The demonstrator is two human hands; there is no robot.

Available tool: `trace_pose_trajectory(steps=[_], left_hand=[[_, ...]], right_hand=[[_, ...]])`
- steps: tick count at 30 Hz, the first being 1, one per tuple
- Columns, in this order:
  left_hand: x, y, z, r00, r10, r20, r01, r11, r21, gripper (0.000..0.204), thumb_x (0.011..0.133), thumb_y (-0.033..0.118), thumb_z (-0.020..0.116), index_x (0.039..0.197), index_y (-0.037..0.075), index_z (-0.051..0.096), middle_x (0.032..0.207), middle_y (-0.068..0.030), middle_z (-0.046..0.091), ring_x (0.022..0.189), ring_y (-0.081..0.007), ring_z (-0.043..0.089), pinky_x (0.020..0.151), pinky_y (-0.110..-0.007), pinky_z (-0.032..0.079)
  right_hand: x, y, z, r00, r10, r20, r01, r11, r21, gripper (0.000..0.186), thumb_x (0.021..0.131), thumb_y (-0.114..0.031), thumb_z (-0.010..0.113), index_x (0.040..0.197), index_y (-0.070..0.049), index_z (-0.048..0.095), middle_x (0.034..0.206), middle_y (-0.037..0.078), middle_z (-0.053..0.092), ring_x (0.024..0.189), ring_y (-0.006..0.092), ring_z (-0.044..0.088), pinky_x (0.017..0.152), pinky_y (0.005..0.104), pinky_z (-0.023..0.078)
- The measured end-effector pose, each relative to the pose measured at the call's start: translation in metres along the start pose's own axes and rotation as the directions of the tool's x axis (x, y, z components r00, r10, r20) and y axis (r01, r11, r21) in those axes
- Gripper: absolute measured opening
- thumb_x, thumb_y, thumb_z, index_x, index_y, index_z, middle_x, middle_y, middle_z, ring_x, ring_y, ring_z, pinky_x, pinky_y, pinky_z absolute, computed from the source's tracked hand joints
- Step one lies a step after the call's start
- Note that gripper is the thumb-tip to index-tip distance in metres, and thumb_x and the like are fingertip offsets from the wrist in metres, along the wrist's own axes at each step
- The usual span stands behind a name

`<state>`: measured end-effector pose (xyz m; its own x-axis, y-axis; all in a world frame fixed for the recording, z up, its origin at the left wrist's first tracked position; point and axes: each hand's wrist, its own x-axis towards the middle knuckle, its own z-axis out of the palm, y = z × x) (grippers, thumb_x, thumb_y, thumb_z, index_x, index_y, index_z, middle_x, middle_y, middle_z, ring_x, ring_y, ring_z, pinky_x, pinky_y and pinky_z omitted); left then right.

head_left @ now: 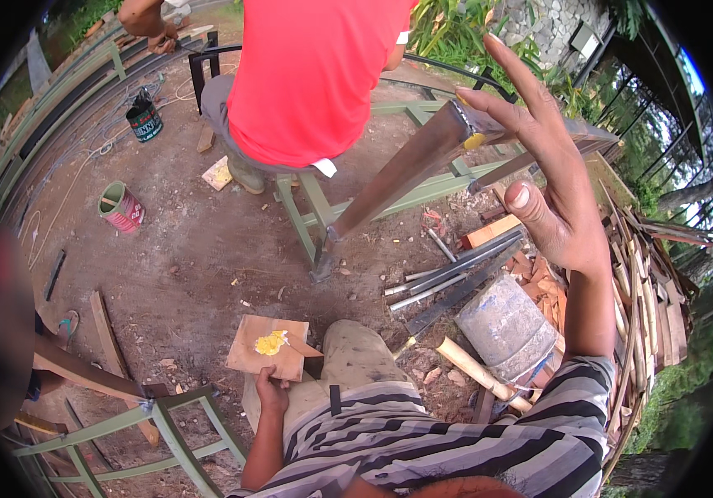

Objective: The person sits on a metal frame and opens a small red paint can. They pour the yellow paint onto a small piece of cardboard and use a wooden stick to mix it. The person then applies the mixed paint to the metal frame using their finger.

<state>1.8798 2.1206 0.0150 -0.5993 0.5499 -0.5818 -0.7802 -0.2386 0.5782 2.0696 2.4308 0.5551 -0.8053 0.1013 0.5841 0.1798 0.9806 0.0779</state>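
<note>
My left hand (270, 385) is closed on a square wooden board (250, 344) bearing a blob of yellow paste (270, 344), with a thin pointed wooden piece (300, 346) lying on it. My right hand (555, 207) is raised with fingers extended, close to the top corner of a brown upright post (402, 174), where a yellow patch (472, 139) shows; a fingertip seems to touch that end. The post joins a pale green frame (316, 207) at its lower end.
A person in a red shirt (306, 66) sits ahead; another person's leg (49, 332) is at left. Around are paint cans (120, 207), a grey container (506, 332), pipes (439, 279), piled wood (642, 307) and a second green frame (182, 448) lower left.
</note>
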Motion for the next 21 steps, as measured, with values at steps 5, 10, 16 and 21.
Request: trace_pose_trajectory(steps=[5,10,16,21], left_hand=[[0.003,-0.002,-0.005,1.0,-0.01,-0.002,0.01,1.0,-0.01,0.017,0.084,0.019,0.064,0.096,0.008,0.061,0.079,-0.0066,0.065,0.054,-0.0183,0.054,0.048,-0.03,0.041],[0.003,0.001,-0.003,0.999,-0.004,-0.034,0.003,0.999,-0.032,0.015,0.085,0.019,0.063,0.093,0.007,0.062,0.082,-0.0067,0.066,0.058,-0.0181,0.057,0.048,-0.029,0.041],[0.012,-0.008,-0.016,1.0,0.005,0.027,-0.004,0.999,-0.039,0.025,0.083,0.019,0.064,0.106,0.009,0.061,0.085,-0.0057,0.067,0.061,-0.0181,0.06,0.048,-0.03,0.041],[0.005,-0.003,-0.008,1.0,-0.021,0.004,0.022,0.999,-0.033,0.025,0.084,0.02,0.064,0.106,0.009,0.06,0.078,-0.0058,0.066,0.056,-0.0183,0.057,0.048,-0.03,0.041]], right_hand=[[0.002,-0.01,0.0,1.0,0.004,0.006,-0.003,0.981,-0.196,0.086,0.092,-0.079,0.041,0.14,-0.012,0.065,0.164,0.022,0.034,0.153,0.0425,0.031,0.122,0.058,0.023],[0.004,-0.017,-0.003,0.999,-0.05,0.019,0.054,0.9,-0.432,0.092,0.088,-0.087,0.038,0.139,-0.017,0.067,0.165,0.02,0.035,0.153,0.0428,0.03,0.122,0.0585,0.023],[0.008,-0.016,0.0,0.999,-0.044,0.007,0.044,0.953,-0.3,0.096,0.088,-0.09,0.032,0.139,-0.017,0.067,0.165,0.021,0.033,0.154,0.0432,0.028,0.123,0.0587,0.021],[0.002,-0.006,0.002,0.999,-0.034,0.014,0.036,0.974,-0.223,0.098,0.088,-0.091,0.029,0.14,-0.016,0.066,0.166,0.023,0.03,0.154,0.0432,0.026,0.123,0.0589,0.02]])
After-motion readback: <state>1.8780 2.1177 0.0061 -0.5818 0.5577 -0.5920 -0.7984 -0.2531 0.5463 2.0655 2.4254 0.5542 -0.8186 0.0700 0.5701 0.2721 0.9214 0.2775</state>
